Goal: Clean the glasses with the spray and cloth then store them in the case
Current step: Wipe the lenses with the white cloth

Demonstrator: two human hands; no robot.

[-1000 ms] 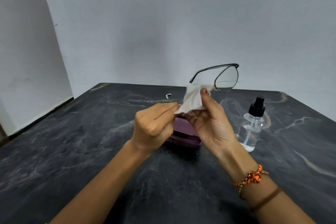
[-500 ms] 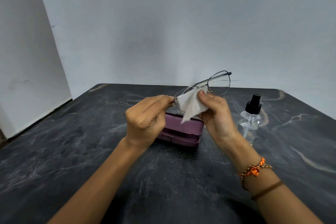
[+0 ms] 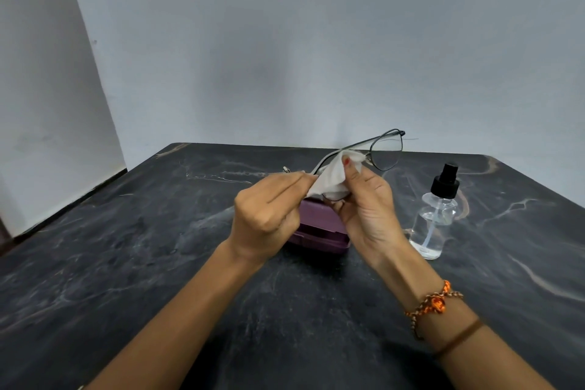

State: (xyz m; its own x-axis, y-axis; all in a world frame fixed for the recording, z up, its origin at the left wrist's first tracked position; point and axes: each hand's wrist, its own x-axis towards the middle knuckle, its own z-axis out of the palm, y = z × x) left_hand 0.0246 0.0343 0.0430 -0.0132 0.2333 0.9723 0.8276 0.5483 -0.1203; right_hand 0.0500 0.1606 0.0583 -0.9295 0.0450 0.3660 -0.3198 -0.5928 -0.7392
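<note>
Fingers (image 3: 348, 165) of right hand (image 3: 370, 209) pinch white cloth (image 3: 329, 179) around thin black-framed glasses (image 3: 384, 149); left hand (image 3: 266, 209) pinches the frame; I'd rub gently.

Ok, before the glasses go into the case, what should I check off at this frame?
1. Thin dark metal-framed glasses held off the table: ok, left hand grips one end.
2. White cloth on a lens: ok, right hand pinches it there.
3. Other lens wiped: cannot tell.
4. Purple hard case open to receive: not ok, it looks shut.
5. Temples folded: not ok, one juts out.
6. Clear spray bottle with black pump upright, out of the way: ok.
</note>
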